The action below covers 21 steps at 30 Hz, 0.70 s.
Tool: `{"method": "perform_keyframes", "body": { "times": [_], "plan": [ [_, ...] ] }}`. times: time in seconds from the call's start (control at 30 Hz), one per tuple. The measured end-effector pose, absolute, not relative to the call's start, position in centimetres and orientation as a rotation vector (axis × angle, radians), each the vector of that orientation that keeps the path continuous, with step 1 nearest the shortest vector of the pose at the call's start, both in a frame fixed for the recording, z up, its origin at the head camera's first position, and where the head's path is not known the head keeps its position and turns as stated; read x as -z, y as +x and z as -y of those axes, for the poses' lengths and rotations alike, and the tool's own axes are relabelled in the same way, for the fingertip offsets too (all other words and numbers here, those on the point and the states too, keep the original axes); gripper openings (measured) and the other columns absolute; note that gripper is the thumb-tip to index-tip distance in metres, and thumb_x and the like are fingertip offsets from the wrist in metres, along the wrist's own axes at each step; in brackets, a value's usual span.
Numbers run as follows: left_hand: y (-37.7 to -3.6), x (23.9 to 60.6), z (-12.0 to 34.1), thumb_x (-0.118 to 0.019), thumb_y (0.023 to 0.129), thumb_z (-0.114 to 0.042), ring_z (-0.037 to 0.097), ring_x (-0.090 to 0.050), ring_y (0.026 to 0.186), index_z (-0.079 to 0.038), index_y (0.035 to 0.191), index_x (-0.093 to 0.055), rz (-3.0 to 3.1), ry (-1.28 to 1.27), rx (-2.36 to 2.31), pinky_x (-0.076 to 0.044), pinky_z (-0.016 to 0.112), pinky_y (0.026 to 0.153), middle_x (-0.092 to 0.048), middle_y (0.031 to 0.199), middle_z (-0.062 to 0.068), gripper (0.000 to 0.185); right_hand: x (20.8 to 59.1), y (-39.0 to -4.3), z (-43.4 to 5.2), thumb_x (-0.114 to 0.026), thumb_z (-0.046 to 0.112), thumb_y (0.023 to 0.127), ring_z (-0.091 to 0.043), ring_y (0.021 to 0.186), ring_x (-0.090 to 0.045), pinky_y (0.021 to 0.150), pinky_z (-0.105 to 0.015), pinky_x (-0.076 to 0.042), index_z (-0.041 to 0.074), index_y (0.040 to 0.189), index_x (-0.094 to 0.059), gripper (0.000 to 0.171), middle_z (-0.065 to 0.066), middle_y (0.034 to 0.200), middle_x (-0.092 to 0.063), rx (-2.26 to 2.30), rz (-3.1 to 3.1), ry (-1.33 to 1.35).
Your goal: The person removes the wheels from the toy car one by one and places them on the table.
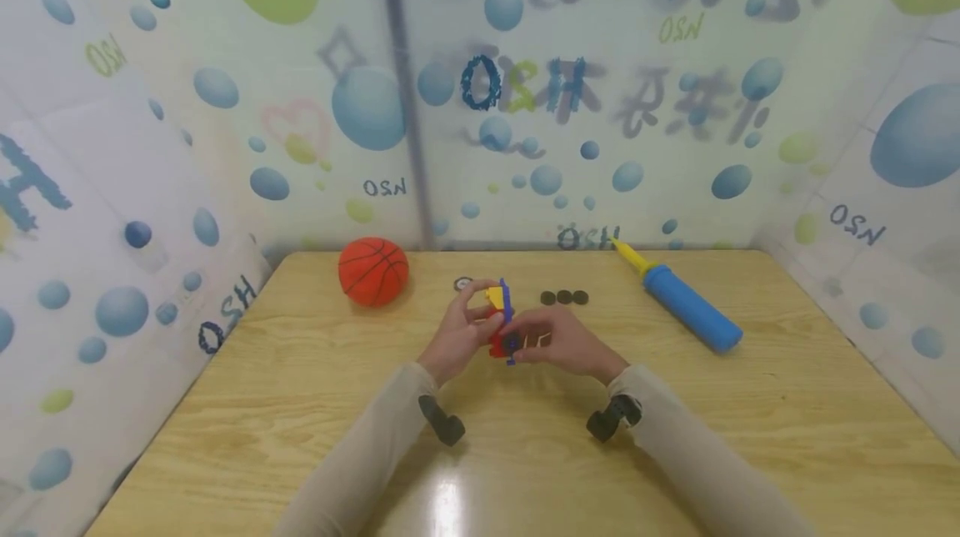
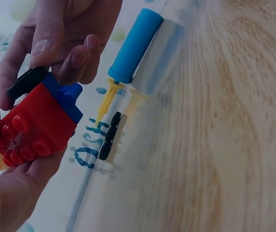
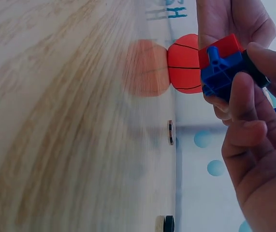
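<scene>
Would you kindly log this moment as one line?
hands: both hold toy block assembly | black wheel: pinched against it | table: basketball, pump

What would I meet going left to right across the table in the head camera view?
Orange basketball → single black disc → left hand → toy block piece held between both hands → row of three black discs → blue pump.
</scene>
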State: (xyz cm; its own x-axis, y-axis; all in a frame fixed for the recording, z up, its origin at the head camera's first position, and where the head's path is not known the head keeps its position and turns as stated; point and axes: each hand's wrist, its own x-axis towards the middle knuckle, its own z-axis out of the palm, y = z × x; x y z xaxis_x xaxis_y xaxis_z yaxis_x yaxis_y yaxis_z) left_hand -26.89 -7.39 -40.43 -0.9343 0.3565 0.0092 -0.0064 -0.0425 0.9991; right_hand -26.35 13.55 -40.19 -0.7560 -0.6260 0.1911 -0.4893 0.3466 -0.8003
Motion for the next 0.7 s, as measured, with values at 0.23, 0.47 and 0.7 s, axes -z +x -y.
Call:
{"method": "perform_keyframes", "body": {
  "times": [0.23, 0.47, 0.7],
  "plan": [
    [-27.07, 40.62, 7.41, -0.054, 0.101, -0.004, 0.019, -0.069, 0.106, -0.019, 0.143, -0.040, -1.973, 0.358, -2.073, -0.059, 0.040, 0.095, -0.061, 0.131, 0.029, 0.047, 40.38, -26.35, -13.32, -0.080, 0.012, 0.085, -0.010, 0.080, -0.069, 0.071, -0.026, -0.057, 0.013, 0.112, -0.073, 0.028, -0.007, 0.106, -0.075, 1.421, -2.455, -1.009],
    [-27.26, 40.75, 7.20, -0.056, 0.100, -0.003, 0.019, -0.069, 0.106, -0.018, 0.143, -0.040, -1.971, 0.374, -2.061, -0.059, 0.038, 0.092, -0.063, 0.128, 0.025, 0.048, 40.23, -26.33, -13.16, -0.081, 0.015, 0.085, -0.011, 0.084, -0.070, 0.074, -0.026, -0.057, 0.013, 0.108, -0.072, 0.025, -0.007, 0.107, -0.075, 1.448, -2.442, -0.997],
    [-27.23, 40.87, 6.96, -0.056, 0.100, -0.002, 0.019, -0.069, 0.107, -0.019, 0.143, -0.041, -1.956, 0.368, -2.051, -0.059, 0.038, 0.092, -0.063, 0.127, 0.022, 0.049, 40.02, -26.11, -12.92, -0.083, 0.012, 0.082, -0.014, 0.083, -0.067, 0.076, -0.026, -0.056, 0.014, 0.097, -0.071, 0.020, -0.004, 0.103, -0.074, 1.462, -2.485, -0.907]
  ]
}}
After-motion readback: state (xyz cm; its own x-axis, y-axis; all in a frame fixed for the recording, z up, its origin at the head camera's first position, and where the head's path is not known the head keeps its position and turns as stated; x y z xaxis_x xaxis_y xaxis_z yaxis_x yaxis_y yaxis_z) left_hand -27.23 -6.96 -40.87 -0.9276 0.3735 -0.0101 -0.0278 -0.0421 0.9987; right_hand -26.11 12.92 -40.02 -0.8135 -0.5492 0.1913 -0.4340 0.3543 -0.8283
